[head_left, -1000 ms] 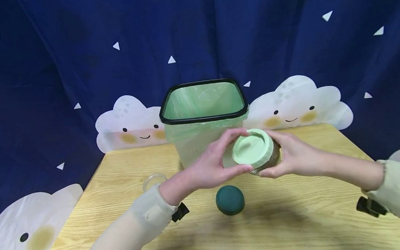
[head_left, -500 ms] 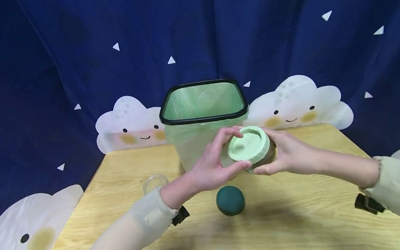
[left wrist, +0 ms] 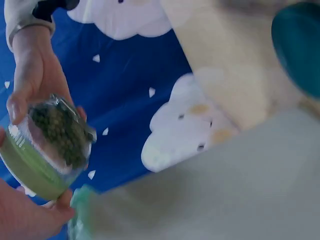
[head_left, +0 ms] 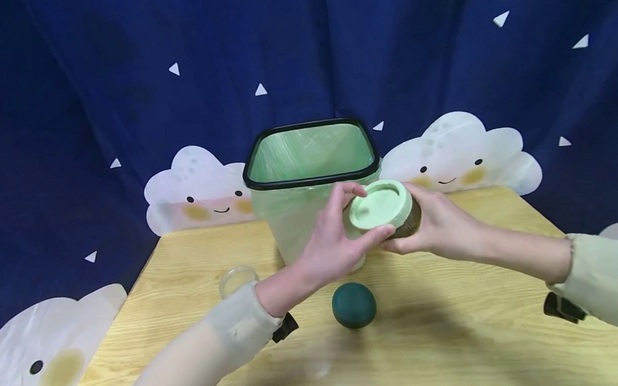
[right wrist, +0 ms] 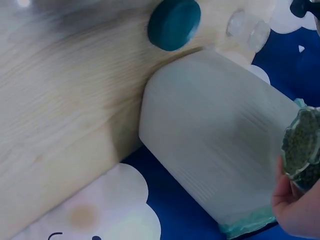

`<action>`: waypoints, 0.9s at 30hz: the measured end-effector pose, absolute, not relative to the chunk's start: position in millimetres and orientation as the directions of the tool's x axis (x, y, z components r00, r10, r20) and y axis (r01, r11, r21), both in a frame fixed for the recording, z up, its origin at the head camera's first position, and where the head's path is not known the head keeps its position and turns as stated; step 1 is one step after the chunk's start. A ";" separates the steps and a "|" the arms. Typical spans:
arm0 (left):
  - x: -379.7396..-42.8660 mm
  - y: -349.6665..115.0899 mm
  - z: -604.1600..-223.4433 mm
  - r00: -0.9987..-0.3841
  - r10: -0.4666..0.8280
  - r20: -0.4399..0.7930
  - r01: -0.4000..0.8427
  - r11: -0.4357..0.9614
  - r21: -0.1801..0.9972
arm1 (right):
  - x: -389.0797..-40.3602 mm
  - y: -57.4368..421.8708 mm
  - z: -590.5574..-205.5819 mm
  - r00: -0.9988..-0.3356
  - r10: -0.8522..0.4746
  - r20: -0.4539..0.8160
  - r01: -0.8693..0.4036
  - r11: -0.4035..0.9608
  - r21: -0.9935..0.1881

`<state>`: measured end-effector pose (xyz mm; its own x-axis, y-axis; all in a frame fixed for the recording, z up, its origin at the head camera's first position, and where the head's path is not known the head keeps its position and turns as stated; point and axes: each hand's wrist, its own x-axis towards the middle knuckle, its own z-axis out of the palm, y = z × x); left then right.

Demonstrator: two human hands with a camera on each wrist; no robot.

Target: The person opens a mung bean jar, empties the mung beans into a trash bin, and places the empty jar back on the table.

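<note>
A clear jar (left wrist: 57,132) with dark green, grainy contents is held in the air by both hands, tilted so that its pale green lid (head_left: 378,205) faces up and left in the head view. My right hand (head_left: 442,224) grips the jar's body from the right. From the other side my left hand (head_left: 329,241) holds the lid's rim between thumb and fingers. The lid sits on the jar; whether it is loose cannot be told. Below the hands, a dark teal rounded object (head_left: 354,305) rests on the table.
Behind the hands stands a pale waste bin (head_left: 295,223) with a black rim and a green liner. A clear plastic container (head_left: 236,278) is on the table (head_left: 453,348) to the left, partly hidden by my left arm. A dark blue curtain (head_left: 301,47) hangs behind.
Both hands and the jar have moved up and a little left in the head view, nearer to the bin's rim. The lid's top has turned slightly. The teal object stays in place.
</note>
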<state>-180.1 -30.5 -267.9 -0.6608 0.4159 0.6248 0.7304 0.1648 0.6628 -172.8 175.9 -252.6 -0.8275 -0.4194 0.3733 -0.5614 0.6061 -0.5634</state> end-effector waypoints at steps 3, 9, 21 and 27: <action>-181.0 -32.9 -259.4 -0.746 0.387 0.541 0.650 0.248 0.718 | -176.6 171.4 -249.7 -0.844 -0.404 0.352 -0.535 0.619 -0.575; -191.5 -49.3 -242.3 -0.664 0.624 0.412 0.665 0.240 0.708 | -178.3 168.7 -248.0 -0.827 -0.435 0.356 -0.562 0.606 -0.563; -194.0 -53.9 -240.0 -0.710 0.541 0.451 0.686 0.385 0.618 | -177.4 170.6 -246.1 -0.832 -0.440 0.337 -0.553 0.615 -0.562; -198.6 -62.7 -232.5 -0.614 0.679 0.401 0.689 0.214 0.693 | -176.5 175.2 -246.8 -0.840 -0.427 0.334 -0.541 0.619 -0.570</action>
<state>-198.6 -62.7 -232.5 -0.6143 0.6794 0.4014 0.6889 0.2135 0.6927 -176.5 175.2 -246.8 -0.8403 -0.4272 0.3338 -0.5408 0.6189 -0.5696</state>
